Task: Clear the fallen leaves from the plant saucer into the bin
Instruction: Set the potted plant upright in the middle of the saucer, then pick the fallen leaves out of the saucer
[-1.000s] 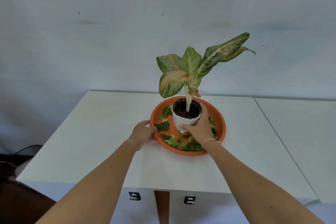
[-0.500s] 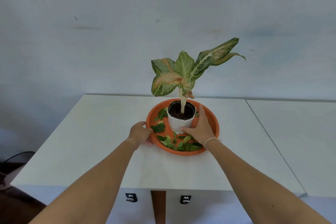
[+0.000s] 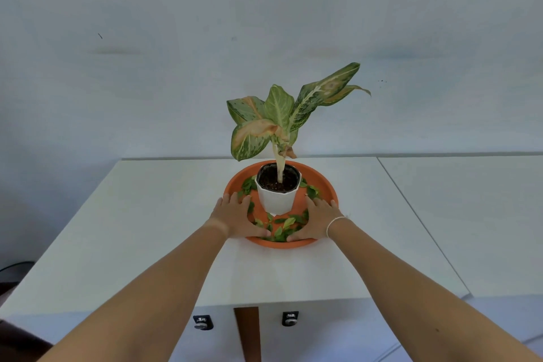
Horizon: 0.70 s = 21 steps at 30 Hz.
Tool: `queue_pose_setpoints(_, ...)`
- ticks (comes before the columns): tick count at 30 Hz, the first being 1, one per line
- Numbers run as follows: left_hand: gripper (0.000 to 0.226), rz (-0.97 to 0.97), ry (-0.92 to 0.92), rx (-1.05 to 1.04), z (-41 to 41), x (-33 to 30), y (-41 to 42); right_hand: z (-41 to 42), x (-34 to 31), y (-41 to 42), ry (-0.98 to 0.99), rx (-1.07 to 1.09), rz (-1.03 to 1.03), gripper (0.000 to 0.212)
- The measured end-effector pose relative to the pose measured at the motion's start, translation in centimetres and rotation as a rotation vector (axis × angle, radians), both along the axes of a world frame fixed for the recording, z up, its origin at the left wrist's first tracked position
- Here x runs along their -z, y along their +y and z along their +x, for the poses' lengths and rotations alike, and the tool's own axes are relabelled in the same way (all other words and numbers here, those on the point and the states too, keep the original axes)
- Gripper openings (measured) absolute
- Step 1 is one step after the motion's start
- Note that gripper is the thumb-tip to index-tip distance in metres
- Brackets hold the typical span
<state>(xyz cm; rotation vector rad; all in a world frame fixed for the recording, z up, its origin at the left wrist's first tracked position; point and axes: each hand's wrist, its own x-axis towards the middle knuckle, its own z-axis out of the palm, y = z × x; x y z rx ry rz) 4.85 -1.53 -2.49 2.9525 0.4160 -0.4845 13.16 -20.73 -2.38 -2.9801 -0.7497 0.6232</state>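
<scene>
An orange plant saucer [image 3: 323,183] sits on the white table [image 3: 147,229], near its middle. In it stands a white pot [image 3: 277,200] with a tall variegated plant [image 3: 279,114]. Several small green fallen leaves [image 3: 283,225] lie around the pot, mostly at the near side. My left hand [image 3: 235,216] lies palm down over the saucer's near-left rim, thumb stretched along the front. My right hand [image 3: 316,219] lies palm down on the near-right side, thumb pointing in toward the leaves. Both have fingers spread; neither touches the pot. No bin is in view.
A second white table [image 3: 470,214] adjoins on the right along a seam. A pale wall stands close behind the tables. Two metal brackets [image 3: 202,322] and a wooden leg [image 3: 248,332] show under the near table edge. A dark cable [image 3: 14,266] lies far left.
My right hand has let go of the pot and dropped flat onto the saucer's near right. My left hand has slid from the outer rim onto the saucer. The view has shifted.
</scene>
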Motion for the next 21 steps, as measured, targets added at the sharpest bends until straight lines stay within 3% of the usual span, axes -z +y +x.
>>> queue_pose_setpoints(4,0.117,0.108,0.019,0.063,0.9,0.3,-0.4,0.2,0.1,0.4,-0.012,0.012,-0.019,0.119)
queue_pose_setpoints(11,0.102,-0.028,-0.012,0.025,1.2,1.1,-1.2,-0.6,0.3,0.7,0.029,0.065,0.087,0.094)
queue_pose_setpoints(16,0.059,-0.177,-0.103,-0.039,0.9,0.9,-1.7,-1.7,-0.2,1.3,0.019,0.021,0.172,0.059)
queue_pose_setpoints(21,0.018,-0.278,-0.16,-0.031,0.5,1.0,-2.0,-2.6,-0.4,1.6,-0.001,-0.063,0.208,0.045)
